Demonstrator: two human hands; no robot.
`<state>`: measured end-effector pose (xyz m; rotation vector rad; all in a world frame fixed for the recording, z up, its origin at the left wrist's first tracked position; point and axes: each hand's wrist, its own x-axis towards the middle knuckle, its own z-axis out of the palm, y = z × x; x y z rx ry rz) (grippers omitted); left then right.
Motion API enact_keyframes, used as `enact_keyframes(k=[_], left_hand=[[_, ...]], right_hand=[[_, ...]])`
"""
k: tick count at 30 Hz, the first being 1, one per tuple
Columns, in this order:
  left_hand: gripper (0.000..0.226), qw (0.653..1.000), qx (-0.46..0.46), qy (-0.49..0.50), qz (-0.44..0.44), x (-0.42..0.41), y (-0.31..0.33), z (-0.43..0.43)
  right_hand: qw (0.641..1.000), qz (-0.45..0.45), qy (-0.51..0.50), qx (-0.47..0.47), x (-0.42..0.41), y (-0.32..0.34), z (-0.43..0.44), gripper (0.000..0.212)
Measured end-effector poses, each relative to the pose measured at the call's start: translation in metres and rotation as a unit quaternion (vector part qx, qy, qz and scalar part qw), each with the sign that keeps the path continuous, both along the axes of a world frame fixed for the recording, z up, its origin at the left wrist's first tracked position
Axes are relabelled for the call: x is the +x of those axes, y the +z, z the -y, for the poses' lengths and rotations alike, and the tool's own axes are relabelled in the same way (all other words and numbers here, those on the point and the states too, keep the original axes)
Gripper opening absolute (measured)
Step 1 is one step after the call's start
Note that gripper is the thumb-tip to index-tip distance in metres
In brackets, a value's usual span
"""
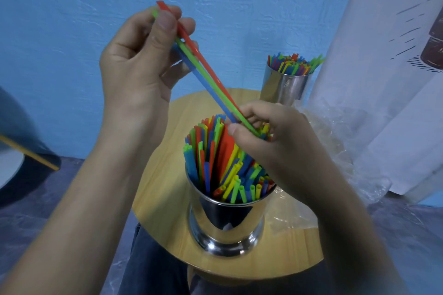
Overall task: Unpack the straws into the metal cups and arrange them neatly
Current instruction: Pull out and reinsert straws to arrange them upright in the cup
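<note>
My left hand [143,60] is raised above the table and pinches the upper ends of three straws [206,72], one red, one green, one blue. They slant down to the right, where my right hand [271,136] grips their lower ends just over the near metal cup [225,225]. That cup stands at the table's middle and is packed with several coloured straws [215,163], some leaning and uneven. A second metal cup [285,86] at the far right of the table holds its own bunch of straws [292,62].
The round wooden table [165,201] is small, and its edges lie close to both cups. Crumpled clear plastic wrapping [335,141] lies on its right side. A white printed curtain [383,55] hangs at the right. A blue wall stands behind.
</note>
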<state>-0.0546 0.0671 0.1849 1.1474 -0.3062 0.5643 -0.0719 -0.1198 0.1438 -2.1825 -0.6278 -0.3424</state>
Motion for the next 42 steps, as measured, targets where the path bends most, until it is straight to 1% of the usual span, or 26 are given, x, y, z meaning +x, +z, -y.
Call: enact_keyframes(k=[4, 6, 12, 16, 19, 23, 26, 28, 30, 34, 36, 39, 40, 42], left_hand=[[0.015, 0.998, -0.045, 0.002, -0.033, 0.003, -0.005, -0.007], [0.015, 0.997, -0.060, 0.002, -0.054, 0.004, -0.010, -0.010], [0.014, 0.994, -0.049, 0.013, -0.093, 0.003, -0.015, -0.018], [0.014, 0.994, -0.061, 0.016, -0.089, 0.006, -0.012, -0.026], [0.012, 0.992, -0.083, 0.017, -0.091, 0.009, -0.013, -0.030], [0.011, 0.985, -0.135, -0.004, -0.104, 0.012, -0.021, -0.030], [0.011, 0.982, -0.148, -0.013, -0.116, 0.014, -0.026, -0.028], [0.011, 0.981, -0.155, -0.013, -0.120, 0.014, -0.029, -0.028], [0.012, 0.979, -0.165, -0.008, -0.122, 0.015, -0.030, -0.030], [0.013, 0.973, -0.198, 0.003, -0.123, 0.018, -0.031, -0.037], [0.012, 0.969, -0.216, 0.005, -0.124, 0.020, -0.032, -0.039], [0.011, 0.962, -0.242, -0.001, -0.129, 0.021, -0.035, -0.037], [0.011, 0.960, -0.248, -0.004, -0.131, 0.021, -0.035, -0.035], [0.011, 0.957, -0.258, -0.010, -0.135, 0.020, -0.037, -0.030]], right_hand=[[1.000, 0.002, 0.007, 0.030, 0.007, 0.004, -0.001, 0.012], [1.000, 0.004, 0.013, 0.026, 0.010, 0.002, -0.002, 0.012], [1.000, 0.005, 0.014, -0.011, 0.014, 0.004, -0.004, 0.016], [0.999, 0.021, -0.019, -0.036, 0.012, 0.006, -0.002, 0.037], [0.998, 0.030, -0.027, -0.040, 0.008, 0.006, -0.001, 0.029], [0.999, 0.002, -0.013, 0.038, 0.006, 0.009, 0.001, 0.013], [0.997, -0.032, 0.011, 0.076, 0.006, 0.010, 0.004, 0.005], [0.996, -0.049, 0.013, 0.068, 0.005, 0.008, 0.006, 0.007], [0.999, -0.037, 0.003, 0.039, 0.004, 0.005, 0.007, 0.011], [0.994, 0.064, -0.052, -0.065, 0.005, -0.002, 0.010, 0.030], [0.991, 0.079, -0.074, -0.077, 0.005, -0.004, 0.011, 0.039], [0.994, 0.053, -0.082, -0.040, 0.007, -0.004, 0.012, 0.056], [0.996, 0.036, -0.078, -0.010, 0.008, -0.003, 0.013, 0.058], [0.995, -0.002, -0.069, 0.071, 0.010, -0.001, 0.013, 0.053]])
